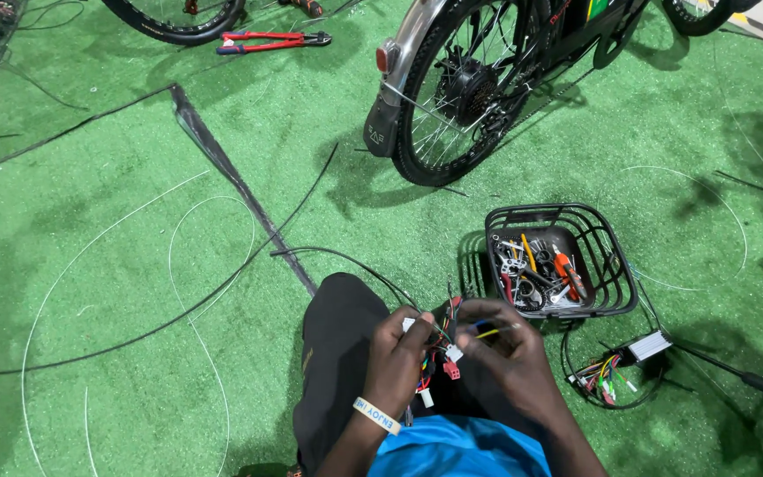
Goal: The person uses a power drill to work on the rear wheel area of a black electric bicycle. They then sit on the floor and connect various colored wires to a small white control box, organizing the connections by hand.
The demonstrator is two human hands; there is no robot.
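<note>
green turf underfoot; left hand [396, 353] and right hand [509, 349] each grip clamped on wire bundle [441, 352].

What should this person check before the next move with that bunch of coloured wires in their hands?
1. Both hands on the wires: ok. Left hand and right hand both pinch the wire bundle.
2. White connector and red connector free to reach: ok, they hang between the hands.
3. Which plug fits which: cannot tell, too small.
4. Tools close by: ok. The basket of tools sits by the right hand.
5. Controller box nearby: ok, on the turf with its own wires.
6. Loose black cable clear of the knee: not ok, it runs up to it.
</note>
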